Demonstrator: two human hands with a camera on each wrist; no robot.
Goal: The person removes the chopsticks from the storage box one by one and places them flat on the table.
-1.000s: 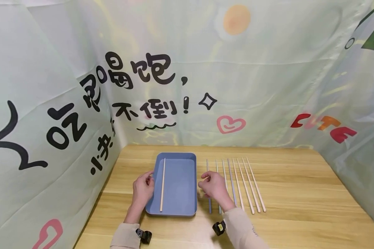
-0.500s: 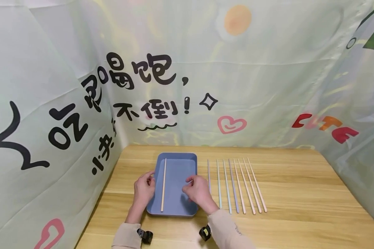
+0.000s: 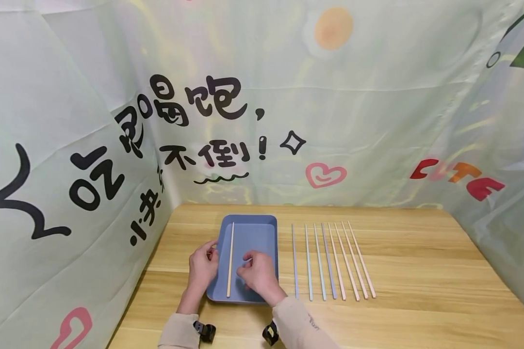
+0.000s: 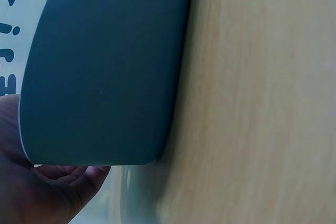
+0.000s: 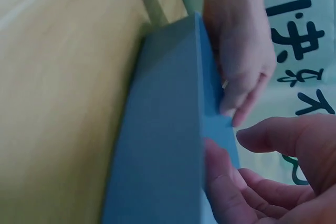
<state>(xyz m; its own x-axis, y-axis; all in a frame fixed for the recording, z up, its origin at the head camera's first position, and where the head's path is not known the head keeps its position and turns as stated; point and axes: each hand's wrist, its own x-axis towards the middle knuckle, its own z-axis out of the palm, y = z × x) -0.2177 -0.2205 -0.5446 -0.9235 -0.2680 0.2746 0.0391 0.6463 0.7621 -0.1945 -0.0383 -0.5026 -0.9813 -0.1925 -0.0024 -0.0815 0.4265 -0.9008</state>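
A blue rectangular tray (image 3: 268,232) lies on the wooden table. One cream chopstick (image 3: 230,261) lies lengthwise in its left half. My left hand (image 3: 204,264) grips the tray's left rim; in the right wrist view the left hand's fingers (image 5: 247,77) bend at that wall. Over the tray, just right of the chopstick, hovers my right hand (image 3: 258,274). Its thumb and fingers are apart with nothing between them in the right wrist view, where the tray's near wall (image 5: 163,119) partly hides the fingers.
Right of the tray, several chopsticks lie side by side: a lilac one (image 3: 294,261), pale blue ones (image 3: 309,261), another lilac one (image 3: 329,261) and pale pink ones (image 3: 351,261). A printed cloth (image 3: 375,121) encloses the table at the back and sides.
My right hand has moved left, from over the row of chopsticks to inside the tray's outline near the cream chopstick. The left hand has stayed at the left rim.
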